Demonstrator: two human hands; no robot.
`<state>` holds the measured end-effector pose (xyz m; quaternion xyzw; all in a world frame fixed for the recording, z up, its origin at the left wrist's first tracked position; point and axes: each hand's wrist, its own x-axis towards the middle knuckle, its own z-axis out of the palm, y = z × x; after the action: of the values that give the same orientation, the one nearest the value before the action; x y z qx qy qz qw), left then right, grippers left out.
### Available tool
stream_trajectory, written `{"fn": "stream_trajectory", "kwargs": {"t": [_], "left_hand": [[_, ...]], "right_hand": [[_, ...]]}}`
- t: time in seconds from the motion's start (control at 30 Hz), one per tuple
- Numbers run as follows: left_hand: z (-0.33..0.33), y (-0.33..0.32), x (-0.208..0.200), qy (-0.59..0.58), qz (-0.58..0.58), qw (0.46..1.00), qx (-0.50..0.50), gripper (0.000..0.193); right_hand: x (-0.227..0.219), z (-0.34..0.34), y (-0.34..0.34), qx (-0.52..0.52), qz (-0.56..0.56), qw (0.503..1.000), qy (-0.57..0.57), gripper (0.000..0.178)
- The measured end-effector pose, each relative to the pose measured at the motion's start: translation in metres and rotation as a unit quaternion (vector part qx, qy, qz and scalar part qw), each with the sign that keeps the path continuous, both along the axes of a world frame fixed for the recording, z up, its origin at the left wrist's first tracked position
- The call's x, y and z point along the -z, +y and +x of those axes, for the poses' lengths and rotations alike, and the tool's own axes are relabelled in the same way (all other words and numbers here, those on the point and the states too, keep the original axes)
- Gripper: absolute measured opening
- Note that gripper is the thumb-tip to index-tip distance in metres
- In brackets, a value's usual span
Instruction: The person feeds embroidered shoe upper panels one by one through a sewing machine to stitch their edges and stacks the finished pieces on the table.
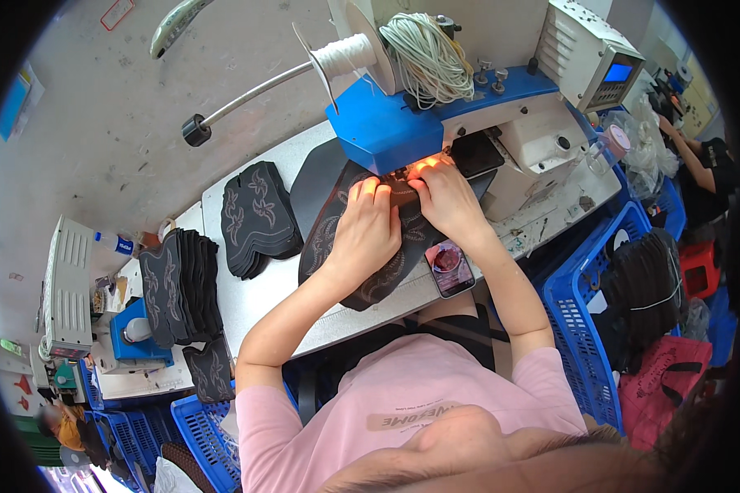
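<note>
A dark panel [329, 238] with pale stitched scroll patterns lies on the white worktable [279, 308], its far part under the blue head [390, 123] of a sewing machine. My left hand [366, 226] presses down on the panel with fingers bent and close together, gripping it left of the lit working spot. To the right of that spot, my right hand [448, 197] pinches the panel's far edge, its fingertips in the orange light. The needle area is mostly hidden by the head and my fingers. A phone [450, 268] with a lit screen lies beside my right forearm.
Left of the panel are a pile of stitched dark pieces [259, 218] and a taller stack [181, 283]. A white cord spool [344, 55] and a control box [596, 62] stand above. Blue crates [580, 329] flank me; a person [703, 164] sits at far right.
</note>
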<state>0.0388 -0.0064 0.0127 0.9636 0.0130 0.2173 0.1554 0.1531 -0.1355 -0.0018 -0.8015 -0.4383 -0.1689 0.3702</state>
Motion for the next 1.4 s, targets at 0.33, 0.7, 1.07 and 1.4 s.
{"fn": "stream_trajectory", "kwargs": {"t": [0.33, 0.7, 1.07, 1.4], "left_hand": [[0.005, 0.012, -0.007, -0.049, 0.041, 0.998, 0.019, 0.025], [0.008, 0.024, -0.01, 0.018, 0.046, 0.998, 0.025, 0.03], [0.01, 0.028, -0.003, 0.01, 0.0, 1.0, 0.009, 0.029], [-0.002, 0.039, -0.004, 0.019, -0.022, 0.997, 0.072, 0.029]], "right_hand": [[0.003, -0.001, 0.001, -0.014, 0.033, 0.999, 0.01, 0.013], [-0.001, -0.01, 0.001, -0.01, 0.038, 0.997, 0.062, 0.014], [0.0, -0.022, -0.001, -0.032, 0.047, 0.996, 0.063, 0.014], [0.004, -0.023, -0.002, -0.057, 0.014, 0.998, 0.007, 0.013]]}}
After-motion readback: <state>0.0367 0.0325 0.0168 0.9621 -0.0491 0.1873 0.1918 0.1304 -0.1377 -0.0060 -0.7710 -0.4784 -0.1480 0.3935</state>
